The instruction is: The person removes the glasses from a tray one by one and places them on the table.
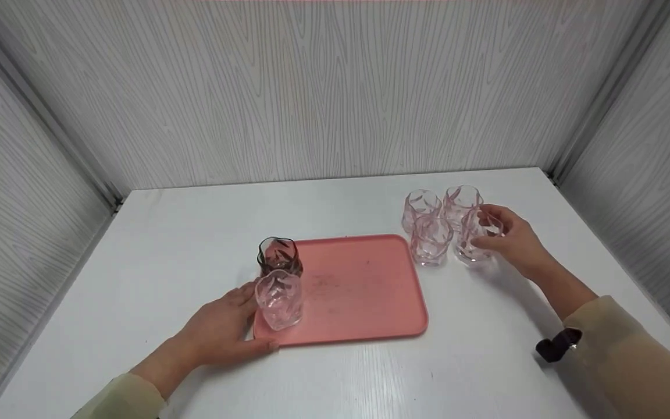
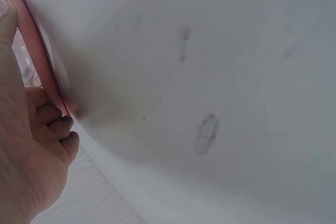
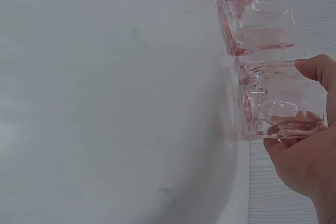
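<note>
A pink rectangular tray (image 1: 364, 291) lies on the white table. My left hand (image 1: 221, 329) grips its near left corner, thumb along the front rim and fingers at the left rim. In the left wrist view those fingers (image 2: 50, 114) bend against the tray's edge. On the tray's left side stand a dark smoky glass (image 1: 278, 256) and, in front of it, a clear pinkish glass (image 1: 280, 302). At the right, my right hand (image 1: 515, 241) holds a pale pink glass (image 1: 474, 247) upright, thumb and fingers around its sides, as the right wrist view also shows.
Three more pale pink glasses cluster beside the held one: a front one (image 1: 430, 247) by the tray's right edge, a back left one (image 1: 421, 209) and a back right one (image 1: 462, 203). Grey wood-grain panels (image 1: 335, 93) enclose the white table (image 1: 358, 378) at the back and sides.
</note>
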{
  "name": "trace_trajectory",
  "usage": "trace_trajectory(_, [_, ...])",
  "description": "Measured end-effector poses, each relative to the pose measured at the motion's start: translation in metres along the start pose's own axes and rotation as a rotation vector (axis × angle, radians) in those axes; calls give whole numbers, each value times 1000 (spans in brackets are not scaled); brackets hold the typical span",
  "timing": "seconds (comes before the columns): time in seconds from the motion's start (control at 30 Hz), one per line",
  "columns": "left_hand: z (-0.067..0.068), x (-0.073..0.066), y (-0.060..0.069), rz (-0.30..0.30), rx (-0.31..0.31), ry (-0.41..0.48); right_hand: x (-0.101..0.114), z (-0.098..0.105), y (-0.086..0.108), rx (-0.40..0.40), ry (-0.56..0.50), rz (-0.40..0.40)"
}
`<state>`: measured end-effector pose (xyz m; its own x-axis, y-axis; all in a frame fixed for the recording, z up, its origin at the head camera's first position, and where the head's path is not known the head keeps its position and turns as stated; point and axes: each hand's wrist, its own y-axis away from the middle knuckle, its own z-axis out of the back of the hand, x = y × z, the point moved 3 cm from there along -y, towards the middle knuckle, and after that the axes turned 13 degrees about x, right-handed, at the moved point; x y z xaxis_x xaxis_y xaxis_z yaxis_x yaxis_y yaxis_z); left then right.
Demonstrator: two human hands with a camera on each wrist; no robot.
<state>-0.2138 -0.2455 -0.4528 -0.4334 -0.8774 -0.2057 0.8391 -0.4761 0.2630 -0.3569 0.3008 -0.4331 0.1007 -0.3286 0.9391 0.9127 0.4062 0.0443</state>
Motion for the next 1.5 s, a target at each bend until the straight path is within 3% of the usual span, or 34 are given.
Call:
trace_trajectory(0.67, [0,-1,-1,-23,-25,1,-5,1,1,21,34,-9])
trace_trajectory(0.87, [-1,-2,-2,-19,-24,-5,3,7,5,48,115,-41])
trace_trajectory(1.0, [-1,-1,-4,-19,-20,-15,19,10,7,20,187,-24])
trace_trajectory(1.17, [-1,-1,-5,-15,-21,-15,48,6,7,-49,284,58])
trace_trajectory(1.3, [-1,-1,-5,-13,-24,-14,74,-11,7,-67,297,142])
trace_trajectory(1.5, [0,-3,-4,-10,-11,-6,106,-50,0,-30,295,235])
